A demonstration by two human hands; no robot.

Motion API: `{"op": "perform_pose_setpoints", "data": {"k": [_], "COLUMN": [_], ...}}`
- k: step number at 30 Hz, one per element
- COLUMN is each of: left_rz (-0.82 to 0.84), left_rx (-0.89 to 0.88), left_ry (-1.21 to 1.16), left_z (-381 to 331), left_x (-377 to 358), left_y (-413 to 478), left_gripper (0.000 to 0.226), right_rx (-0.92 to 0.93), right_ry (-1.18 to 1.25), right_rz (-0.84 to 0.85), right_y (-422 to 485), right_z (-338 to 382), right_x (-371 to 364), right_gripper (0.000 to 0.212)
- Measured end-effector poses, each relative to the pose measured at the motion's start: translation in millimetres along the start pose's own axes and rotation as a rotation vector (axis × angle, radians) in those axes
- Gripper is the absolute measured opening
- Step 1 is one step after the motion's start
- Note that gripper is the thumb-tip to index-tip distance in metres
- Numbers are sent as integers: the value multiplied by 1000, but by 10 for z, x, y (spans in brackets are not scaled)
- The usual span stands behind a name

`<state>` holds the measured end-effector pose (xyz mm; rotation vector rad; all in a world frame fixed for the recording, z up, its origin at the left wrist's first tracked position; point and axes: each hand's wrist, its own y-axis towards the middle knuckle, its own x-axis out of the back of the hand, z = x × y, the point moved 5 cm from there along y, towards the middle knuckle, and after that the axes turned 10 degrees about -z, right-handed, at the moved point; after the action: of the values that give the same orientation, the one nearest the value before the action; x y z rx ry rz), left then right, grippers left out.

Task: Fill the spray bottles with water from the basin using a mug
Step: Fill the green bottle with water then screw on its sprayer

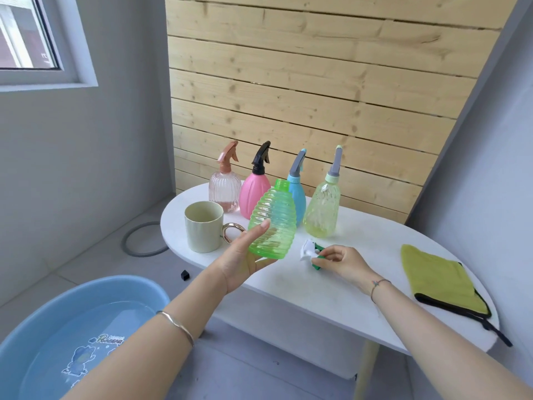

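Observation:
My left hand [245, 255] grips a ribbed green bottle [274, 220] near its base, just above the white table [360, 255]; the bottle's neck is uncapped. My right hand [343, 262] pinches the green-and-white spray head [310, 252], which lies on the table to the bottle's right. A pale green mug [203, 230] with a gold handle stands left of the bottle. Behind it stand several capped spray bottles: clear pink [225, 192], solid pink [255, 194], blue [298, 194], yellow-green [323, 209]. A blue basin [57, 327] holding water sits on the floor at lower left.
A yellow-green cloth [441, 281] with black edging lies at the table's right end. A grey hose loop [141, 241] and a small black cube [185, 275] are on the floor left of the table. A wooden plank wall stands behind.

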<state>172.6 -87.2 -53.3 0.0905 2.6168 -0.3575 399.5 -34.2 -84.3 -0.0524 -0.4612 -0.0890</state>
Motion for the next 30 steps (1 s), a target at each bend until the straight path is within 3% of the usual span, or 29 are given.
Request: {"op": "perform_pose_setpoints", "data": {"k": [4,7,10,15,21,27,30], "left_rz": [-39,-42,-43,-129,-296,-477,-555], "left_rx": [-25,-87,-181,-325,-357,-409,-420], "left_ry": [3,15,53,134,171,202,218], "left_z": [-29,-151,-347,-655,-806,-1037,-1117], "left_x": [-4,-42,-17,321,1007,1697,2066], "left_y": [-33,-86,-158,-371,-697,-1124,-1354], "left_gripper": [84,75,71,81,79,81,96], "right_rx": [82,244,343,242,107,130,195], "right_ry": [-103,-208,-135,124,237,285,330], "right_rz": [-27,-209,-233,-73,-26,-89,-85], "right_y": [-21,-11,-17,-26,-65,-199,-304], "right_z": [72,255,525,861,851,914,1113], "right_x": [-17,-16,-252,-953,-1518,-1806,-1943], "right_gripper": [22,24,20,25,31,34,28]}}
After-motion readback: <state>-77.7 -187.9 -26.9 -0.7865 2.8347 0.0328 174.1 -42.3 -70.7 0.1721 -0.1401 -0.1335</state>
